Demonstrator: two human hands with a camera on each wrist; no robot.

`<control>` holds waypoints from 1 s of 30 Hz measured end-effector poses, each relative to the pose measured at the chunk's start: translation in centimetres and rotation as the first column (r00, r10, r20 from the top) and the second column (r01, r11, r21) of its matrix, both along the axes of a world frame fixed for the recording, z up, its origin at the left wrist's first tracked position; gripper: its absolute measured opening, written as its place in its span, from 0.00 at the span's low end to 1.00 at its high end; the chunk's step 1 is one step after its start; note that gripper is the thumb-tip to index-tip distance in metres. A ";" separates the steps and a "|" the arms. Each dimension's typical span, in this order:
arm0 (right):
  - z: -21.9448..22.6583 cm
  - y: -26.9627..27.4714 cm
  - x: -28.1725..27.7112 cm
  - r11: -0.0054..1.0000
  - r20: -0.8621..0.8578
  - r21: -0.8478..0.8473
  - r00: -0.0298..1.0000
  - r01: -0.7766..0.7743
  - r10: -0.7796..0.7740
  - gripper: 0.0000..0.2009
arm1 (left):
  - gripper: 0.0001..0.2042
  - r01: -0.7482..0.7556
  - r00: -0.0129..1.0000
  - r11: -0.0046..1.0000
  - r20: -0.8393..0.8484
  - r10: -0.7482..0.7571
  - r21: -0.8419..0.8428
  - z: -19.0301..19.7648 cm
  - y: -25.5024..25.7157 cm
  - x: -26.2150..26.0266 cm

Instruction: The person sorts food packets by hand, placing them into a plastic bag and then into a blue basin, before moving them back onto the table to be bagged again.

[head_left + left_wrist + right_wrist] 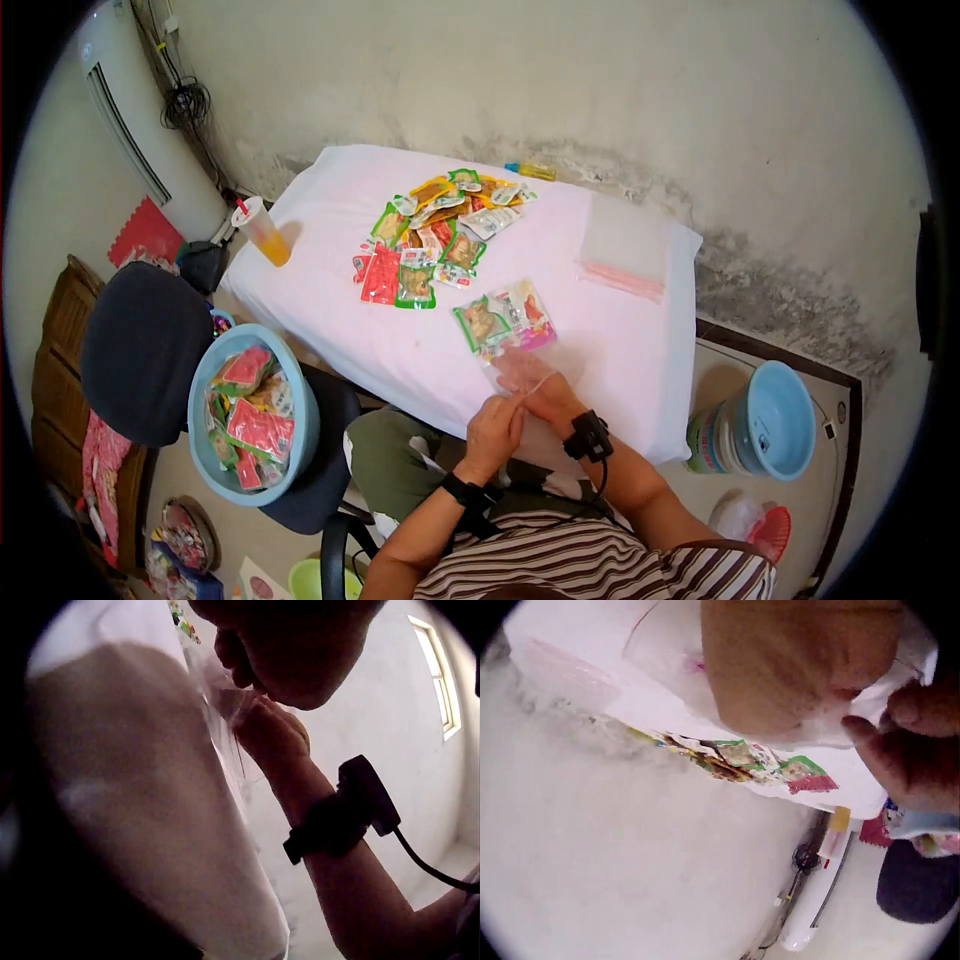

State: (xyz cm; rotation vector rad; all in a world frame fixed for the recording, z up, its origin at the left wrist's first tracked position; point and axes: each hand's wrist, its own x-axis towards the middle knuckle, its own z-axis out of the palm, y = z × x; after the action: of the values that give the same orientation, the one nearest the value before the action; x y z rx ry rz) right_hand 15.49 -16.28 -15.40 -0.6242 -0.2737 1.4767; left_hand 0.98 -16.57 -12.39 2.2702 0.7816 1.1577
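Observation:
A clear plastic bag [577,372] lies at the table's near edge, with a green-edged snack packet [481,321] and a pink-and-white packet [533,312] at its far end. My right hand [535,383] reaches into the bag, its fingers showing through the film. Close beside that wrist, my left hand [495,432] pinches the bag's near edge. From the right wrist, the left fingertips [860,729] appear at the film, next to the back of the right hand [799,671]. The left wrist view shows both hands in shadow.
A pile of snack packets [400,272] covers the table's far middle. Flat clear bags [622,245] lie at right, a drink cup [262,232] at left. A blue basin [199,420] of filled bags stands on a chair; another blue basin [787,420] is at right.

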 end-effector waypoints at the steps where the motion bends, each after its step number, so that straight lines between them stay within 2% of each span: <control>1: -1.4 -0.5 0.7 0.993 0.474 0.064 0.879 -0.099 0.057 0.27 | 0.11 0.002 1.000 1.000 0.000 -0.002 0.002 0.1 0.2 -0.1; 2: -2.8 -1.0 1.6 0.974 0.837 0.072 0.544 -0.213 0.057 0.24 | 0.11 -0.003 1.000 1.000 0.023 0.002 0.016 0.2 0.5 -0.1; 3: -1.3 -2.1 2.1 0.975 0.838 0.074 0.542 -0.212 0.054 0.24 | 0.11 -0.008 0.999 1.000 0.047 0.006 0.030 0.3 0.7 -0.2; 5: 5.2 -5.3 2.4 0.933 0.563 -0.227 0.744 -0.279 0.359 0.19 | 0.10 -0.010 1.000 1.000 -0.002 0.011 0.025 0.1 0.7 -0.8; 6: 7.2 -6.1 3.2 0.933 0.566 -0.226 0.741 -0.280 0.360 0.19 | 0.10 -0.016 0.998 1.000 -0.053 0.017 0.017 -0.1 0.8 -1.1; 8: 9.9 -6.9 5.4 0.867 0.743 -0.339 0.461 -0.364 0.484 0.15 | 0.09 0.018 0.999 0.999 -0.048 -0.017 0.039 -0.3 1.1 -1.3; 9: 10.0 -6.4 6.8 0.865 0.744 -0.341 0.457 -0.367 0.487 0.15 | 0.08 0.056 0.997 0.997 -0.048 -0.053 0.060 -0.5 1.3 -1.4; 10: 10.0 -5.7 8.0 0.902 0.796 -0.295 0.441 -0.317 0.415 0.15 | 0.08 0.051 0.998 0.997 -0.045 -0.048 0.059 -0.4 1.6 -1.3; 12: 11.1 -3.5 8.9 0.952 0.866 -0.227 0.405 -0.207 0.294 0.13 | 0.06 0.173 0.980 0.970 -0.126 -0.153 0.171 -0.1 2.2 -1.2; 13: 12.3 -1.9 8.9 0.968 0.889 -0.205 0.385 -0.147 0.247 0.12 | 0.06 0.167 0.981 0.971 -0.124 -0.147 0.174 -0.1 2.5 -1.2; 15: 13.1 2.0 9.0 0.972 0.914 -0.196 0.335 -0.126 0.228 0.12 | 0.04 0.297 0.940 0.931 -0.237 -0.246 0.213 -0.2 3.3 -0.9; 17: 13.7 6.6 8.3 0.968 0.971 -0.133 0.166 -0.213 0.170 0.11 | 0.03 0.324 0.936 0.919 -0.215 -0.277 0.224 -1.7 3.9 -0.5; 19: 12.2 12.2 7.4 0.978 0.998 -0.029 -0.062 -0.208 0.016 0.11 | 0.04 0.349 0.931 0.907 -0.195 -0.308 0.234 -3.0 3.7 -0.5; 21: 13.2 16.5 5.1 0.973 0.904 0.060 -0.401 -0.224 -0.148 0.10 | 0.04 0.326 0.942 0.924 -0.152 -0.299 0.198 -3.9 3.5 -0.2; 22: 13.2 18.7 4.1 0.971 0.901 0.061 -0.405 -0.229 -0.153 0.10 | 0.04 0.299 0.953 0.943 -0.105 -0.285 0.146 -2.8 3.3 -0.4; 23: 12.8 21.0 3.2 0.986 0.871 0.047 -0.477 -0.159 -0.118 0.09 | 0.04 0.294 0.954 0.944 -0.102 -0.281 0.151 -2.4 3.3 -0.5; 24: 12.3 23.3 2.3 0.995 0.836 0.041 -0.543 -0.086 -0.081 0.08 | 0.04 0.282 0.953 0.958 -0.128 -0.274 0.052 -2.6 3.4 -0.6; 25: 11.6 25.3 1.4 0.995 0.833 0.046 -0.547 -0.089 -0.088 0.08 | 0.03 0.266 0.950 0.963 -0.155 -0.270 -0.047 -2.9 3.4 -0.7; 27: 10.1 29.1 -0.1 0.965 0.722 0.237 -0.643 -0.114 -0.254 0.07 | 0.03 0.285 0.945 0.958 -0.157 -0.286 -0.032 -4.0 3.0 -0.6; 28: 9.6 30.8 -0.9 0.963 0.718 0.245 -0.646 -0.114 -0.259 0.07 | 0.04 0.306 0.939 0.952 -0.160 -0.305 -0.021 -4.8 2.8 -0.5; 30: 8.6 34.1 -2.2 0.965 0.605 0.168 -0.752 -0.200 -0.262 0.15 | 0.06 0.351 0.922 0.936 -0.175 -0.345 0.003 -6.3 3.0 -0.4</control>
State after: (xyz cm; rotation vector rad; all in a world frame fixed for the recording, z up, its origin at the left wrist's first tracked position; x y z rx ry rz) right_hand 13.27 17.78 -6.85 -1.7809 -2.1256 -0.2548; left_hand 0.61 -13.57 -18.66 2.4347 0.3923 0.8245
